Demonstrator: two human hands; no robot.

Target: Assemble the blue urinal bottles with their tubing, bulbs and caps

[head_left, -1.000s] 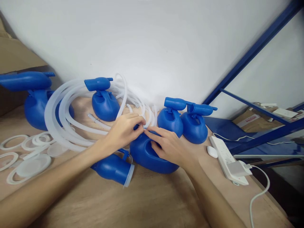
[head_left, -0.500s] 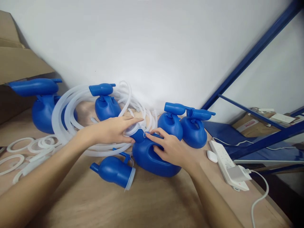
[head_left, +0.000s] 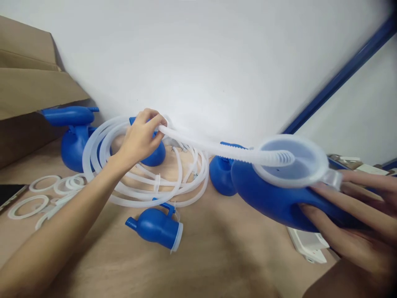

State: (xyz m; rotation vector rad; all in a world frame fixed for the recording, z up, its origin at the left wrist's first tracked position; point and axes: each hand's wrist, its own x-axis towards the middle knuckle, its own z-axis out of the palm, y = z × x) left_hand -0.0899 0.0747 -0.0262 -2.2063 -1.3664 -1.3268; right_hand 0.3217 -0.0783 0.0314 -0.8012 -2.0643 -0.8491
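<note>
My left hand point(head_left: 144, 134) pinches a translucent white tube point(head_left: 204, 145), which stretches right to a clear round cap point(head_left: 291, 165). The tube's ribbed end passes at the cap's middle. That cap sits over the top of a blue bottle point(head_left: 266, 194), raised and tilted at the right. Fingers of my right hand point(head_left: 353, 211) are wrapped round the bottle beside the cap's tab. Coils of white tubing point(head_left: 130, 198) lie under my left forearm. Nearer me, a blue spout piece point(head_left: 158, 227) with a clear ring lies on its side on the table.
Blue bottles with spouts stand at the left point(head_left: 74, 149), behind my left hand point(head_left: 155, 155) and at centre right point(head_left: 221, 176). Clear rings point(head_left: 27, 207) lie at the left near a cardboard box point(head_left: 34, 91). A white power strip point(head_left: 307, 244) is partly hidden at the right.
The blue bottle has been lifted toward the right and nearer the camera, with my right hand round it. My left hand has moved up and left, now gripping the tube, stretched out.
</note>
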